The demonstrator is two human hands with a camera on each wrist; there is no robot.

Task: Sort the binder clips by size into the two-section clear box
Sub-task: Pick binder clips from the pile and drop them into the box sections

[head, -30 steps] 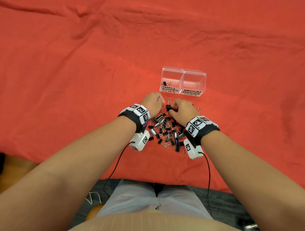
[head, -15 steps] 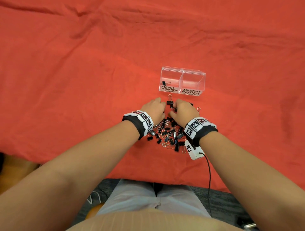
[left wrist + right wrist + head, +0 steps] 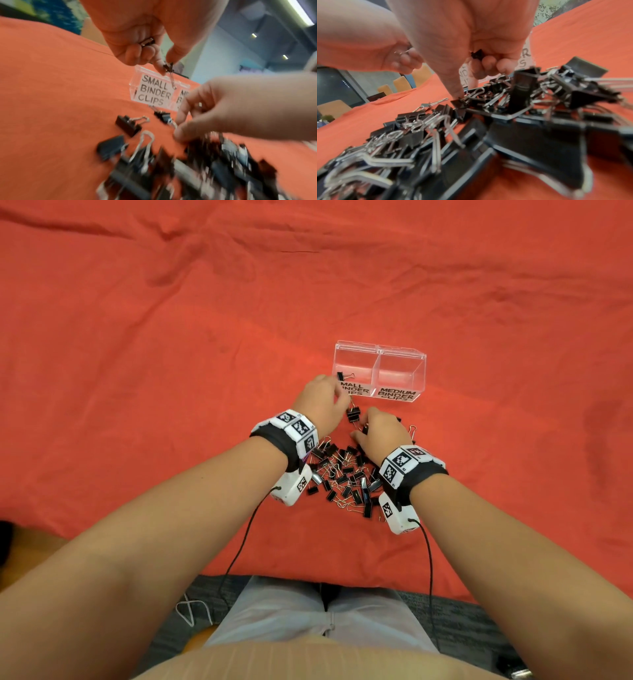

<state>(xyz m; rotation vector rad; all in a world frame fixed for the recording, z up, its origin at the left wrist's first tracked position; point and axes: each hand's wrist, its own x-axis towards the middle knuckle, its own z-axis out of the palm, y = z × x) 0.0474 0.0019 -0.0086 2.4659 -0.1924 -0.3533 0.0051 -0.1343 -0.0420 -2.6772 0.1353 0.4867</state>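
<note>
A clear two-section box (image 3: 379, 357) stands on the red cloth, labelled SMALL BINDER CLIPS (image 3: 154, 92) on the left and MEDIUM on the right. One small clip (image 3: 342, 376) lies in the small section. A pile of black binder clips (image 3: 346, 477) lies between my wrists. My left hand (image 3: 322, 402) is raised just before the box; it pinches a small clip (image 3: 169, 67) by thumb and forefinger and keeps another clip (image 3: 147, 41) under its curled fingers. My right hand (image 3: 380, 429) is down on the pile, a small clip (image 3: 476, 54) tucked in its palm, thumb on a clip (image 3: 458, 102).
The red cloth (image 3: 171, 371) covers the whole table and lies wrinkled at the far side. The table's near edge runs just before my lap (image 3: 325, 611). Cables hang from both wrist cameras. Orange chairs (image 3: 402, 82) stand in the room beyond.
My left hand has lifted off the pile and moved toward the small section with a clip pinched in it. My right hand stayed on the pile's far edge.
</note>
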